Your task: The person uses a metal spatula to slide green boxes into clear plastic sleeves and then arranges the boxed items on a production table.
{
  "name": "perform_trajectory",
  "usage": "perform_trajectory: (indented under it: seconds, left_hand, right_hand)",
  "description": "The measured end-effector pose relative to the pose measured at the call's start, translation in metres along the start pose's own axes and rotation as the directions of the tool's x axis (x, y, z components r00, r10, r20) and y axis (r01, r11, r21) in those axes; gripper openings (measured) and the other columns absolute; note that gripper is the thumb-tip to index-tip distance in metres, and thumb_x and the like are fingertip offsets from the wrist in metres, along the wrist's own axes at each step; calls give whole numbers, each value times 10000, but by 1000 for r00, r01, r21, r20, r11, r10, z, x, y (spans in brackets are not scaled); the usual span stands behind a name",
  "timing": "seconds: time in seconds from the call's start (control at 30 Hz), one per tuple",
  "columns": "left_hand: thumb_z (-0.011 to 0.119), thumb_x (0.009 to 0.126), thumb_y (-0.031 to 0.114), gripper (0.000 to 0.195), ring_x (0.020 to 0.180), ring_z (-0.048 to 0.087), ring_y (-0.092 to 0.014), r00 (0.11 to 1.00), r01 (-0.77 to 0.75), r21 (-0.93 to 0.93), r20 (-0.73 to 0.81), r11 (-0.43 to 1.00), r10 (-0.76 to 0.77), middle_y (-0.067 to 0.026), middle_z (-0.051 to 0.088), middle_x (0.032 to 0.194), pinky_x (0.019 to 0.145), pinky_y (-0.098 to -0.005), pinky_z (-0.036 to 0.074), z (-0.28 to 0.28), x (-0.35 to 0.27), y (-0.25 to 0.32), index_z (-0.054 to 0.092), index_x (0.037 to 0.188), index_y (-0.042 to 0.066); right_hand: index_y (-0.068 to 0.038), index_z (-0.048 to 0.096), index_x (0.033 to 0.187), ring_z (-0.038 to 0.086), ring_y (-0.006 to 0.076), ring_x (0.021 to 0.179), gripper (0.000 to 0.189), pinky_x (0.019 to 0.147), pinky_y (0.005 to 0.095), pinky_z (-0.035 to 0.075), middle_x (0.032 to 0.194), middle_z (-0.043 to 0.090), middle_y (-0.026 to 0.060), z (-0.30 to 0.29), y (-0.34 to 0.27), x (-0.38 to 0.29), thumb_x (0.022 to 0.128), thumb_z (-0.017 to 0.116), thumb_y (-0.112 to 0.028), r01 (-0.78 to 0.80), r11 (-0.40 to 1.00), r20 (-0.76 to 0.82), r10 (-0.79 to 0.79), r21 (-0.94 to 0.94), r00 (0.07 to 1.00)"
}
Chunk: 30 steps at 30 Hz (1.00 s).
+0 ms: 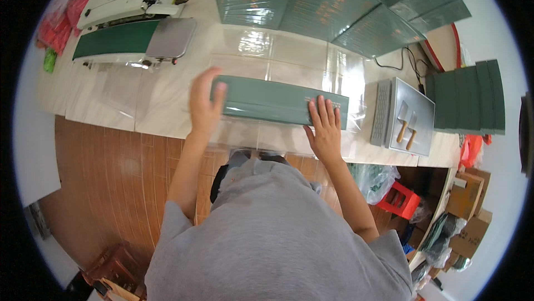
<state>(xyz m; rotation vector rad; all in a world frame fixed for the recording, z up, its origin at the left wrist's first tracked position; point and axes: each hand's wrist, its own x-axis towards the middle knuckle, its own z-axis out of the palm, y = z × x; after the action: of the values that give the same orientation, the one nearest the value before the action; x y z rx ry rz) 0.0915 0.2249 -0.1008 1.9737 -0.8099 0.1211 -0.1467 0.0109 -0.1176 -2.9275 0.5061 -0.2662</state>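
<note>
A long green box (267,96) lies crosswise before me on clear plastic film (292,65) spread over the table. My left hand (206,99) is at the box's left end, thumb and fingers apart and slightly blurred; whether it touches the box I cannot tell. My right hand (325,128) rests with its fingers spread flat on the box's right part, beside some small printed writing. The fingers hold nothing.
A band sealing machine (125,21) stands at the upper left. Green wrapped boxes (325,9) are stacked at the back. On the right, a metal plate (417,113) bears two small wooden-handled scrapers (406,128), beside upright green boxes (467,96). A red stool (398,200) is below.
</note>
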Motion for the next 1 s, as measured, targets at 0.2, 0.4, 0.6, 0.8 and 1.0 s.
perform_trajectory:
  seconds: [0.2, 0.4, 0.6, 0.8, 1.0]
  left_hand:
    - [716, 802, 290, 651, 1378, 354, -255, 666, -482, -9, 646, 876, 372, -59, 416, 1474, 1142, -458, 283, 71, -11, 57, 479, 1389, 138]
    - [745, 755, 224, 736, 1377, 354, -260, 625, -536, 58, 698, 843, 350, -51, 372, 1509, 1136, -466, 283, 79, -11, 50, 445, 1424, 167]
    - [748, 747, 210, 729, 1363, 375, -261, 617, -546, 61, 704, 835, 352, -45, 381, 1504, 1122, -465, 296, 79, -7, 56, 458, 1415, 176]
    - [757, 743, 202, 701, 1342, 406, -267, 625, -540, 76, 703, 839, 339, -53, 401, 1489, 1102, -465, 331, 75, -7, 59, 484, 1388, 166]
    - [763, 741, 171, 339, 1233, 528, -261, 668, -448, -1, 664, 894, 335, -52, 564, 1339, 1004, -423, 431, 65, 0, 67, 629, 1041, 86]
  right_hand:
    - [-136, 329, 1486, 264, 319, 1428, 802, 1156, 496, 205, 1550, 284, 128, 1, 6, 0, 788, 716, -209, 12, 999, -10, -12, 29, 1000]
    - [-88, 352, 1457, 318, 365, 1384, 774, 1138, 489, 228, 1503, 336, 183, -13, 17, -11, 792, 730, -207, -119, 959, -229, 180, 256, 957]
    - [49, 421, 1345, 516, 288, 1139, 653, 990, 407, 381, 1248, 548, 202, 2, 66, -41, 851, 715, -262, -505, 552, -133, 752, 663, 646]
    - [11, 657, 982, 609, 113, 881, 242, 854, 279, 462, 895, 688, 33, -9, 82, -61, 899, 685, -214, -401, 230, 175, 637, 887, 751]
    - [-20, 597, 958, 612, 135, 968, 117, 919, 294, 448, 985, 694, 82, -29, 86, -76, 969, 581, -135, -264, 107, 154, 585, 959, 796]
